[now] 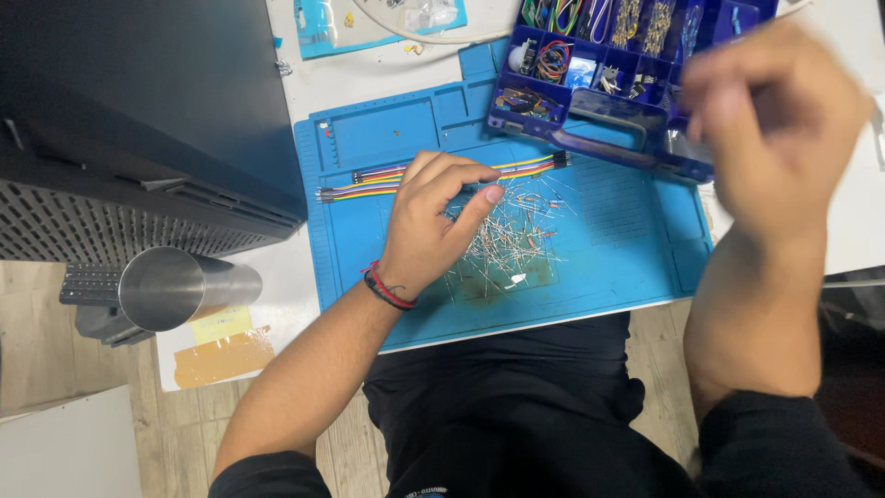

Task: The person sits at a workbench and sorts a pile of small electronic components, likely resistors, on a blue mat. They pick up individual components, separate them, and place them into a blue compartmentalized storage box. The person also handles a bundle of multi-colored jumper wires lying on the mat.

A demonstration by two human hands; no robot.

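My left hand (433, 221) rests on a blue work mat (608, 267), fingers curled with the tips over a loose pile of small wire-legged resistors (512, 240). It lies across two strips of coloured jumper wires (369, 184) that run left to right. Whether it pinches a resistor is hidden. My right hand (774, 120) is raised and blurred at the right, just beside a blue compartment box (599, 78) of small electronic parts. I cannot make out anything in the right hand.
A dark computer case (138, 120) stands at the left. A steel cylinder (175, 288) lies at the table's front left, above a yellow note and tape. A plastic bag with blue parts (369, 23) lies at the back. The table edge runs along my lap.
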